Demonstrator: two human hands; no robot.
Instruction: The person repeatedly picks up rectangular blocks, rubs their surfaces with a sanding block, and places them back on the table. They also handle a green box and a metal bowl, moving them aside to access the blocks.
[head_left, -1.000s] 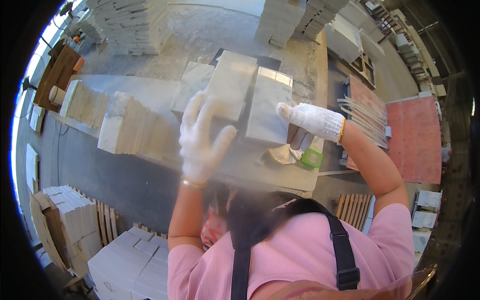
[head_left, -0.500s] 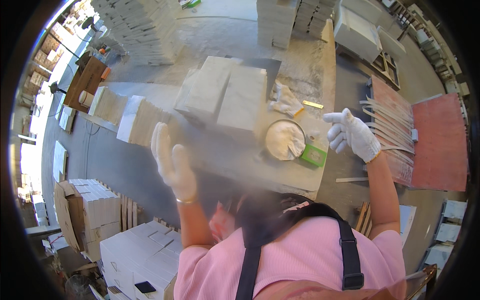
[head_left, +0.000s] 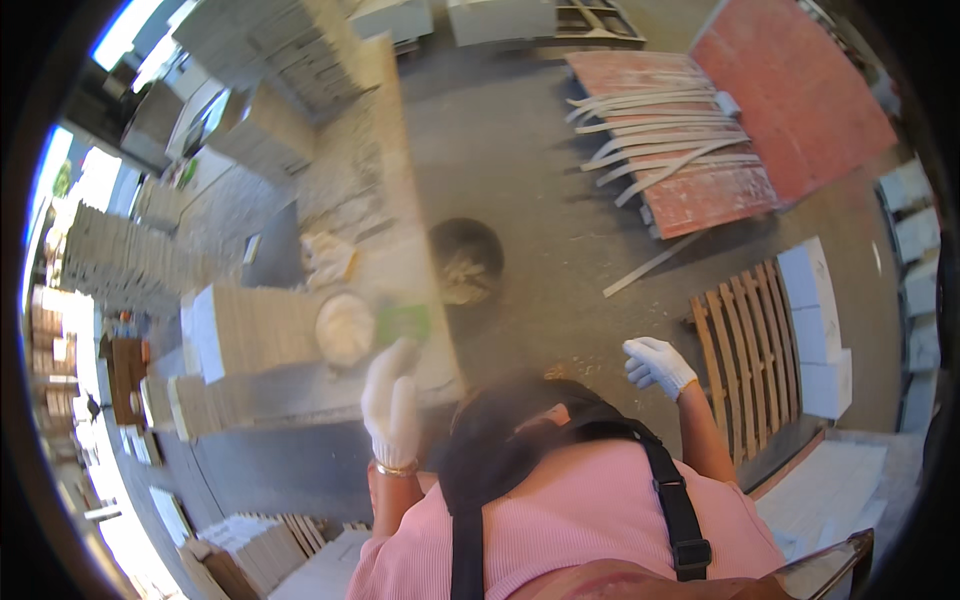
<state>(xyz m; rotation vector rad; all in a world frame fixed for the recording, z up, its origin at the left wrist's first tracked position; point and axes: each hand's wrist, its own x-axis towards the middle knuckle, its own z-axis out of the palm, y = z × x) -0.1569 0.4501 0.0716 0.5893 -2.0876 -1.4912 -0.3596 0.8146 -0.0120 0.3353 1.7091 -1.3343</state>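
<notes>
Left hand (head_left: 391,402), in a white knitted glove: raised by the table's near corner, fingers pointing up and close together, nothing seen in its grasp. Motion blur softens it. Right hand (head_left: 657,366), same kind of glove: out over the floor, fingers half curled; palm turned out of sight, so cannot tell whether it holds anything.

Nearest the left fingertips: a flat, bright green rectangular box (head_left: 403,323) on the table, just beyond them; touching or apart, cannot tell. Beside it, a round dish of whitish material (head_left: 346,328), contents too blurred to name. A row of pale stone tiles stacked on edge (head_left: 265,330) stands left of the dish.

Hard to make out: a dark round bucket (head_left: 467,250) past the table edge, pale pieces inside; a dark blurred mass over the chest of the pink ribbed shirt (head_left: 600,500). A glossy object at lower right (head_left: 832,575) is cut off, kind unclear.

Surface: long pale worktable (head_left: 437,366), dusty, with a crumpled off-white glove (head_left: 328,257) lying behind the dish.

Room: grey floor; red boards (head_left: 800,100) with pale curved strips (head_left: 665,135) across the nearer one; brown slatted wooden pallet (head_left: 742,360) to the right, white blocks (head_left: 812,320) along its far side. Tall tile stacks (head_left: 125,255) at far left.

Writing: any print on the green box is lost in blur.
</notes>
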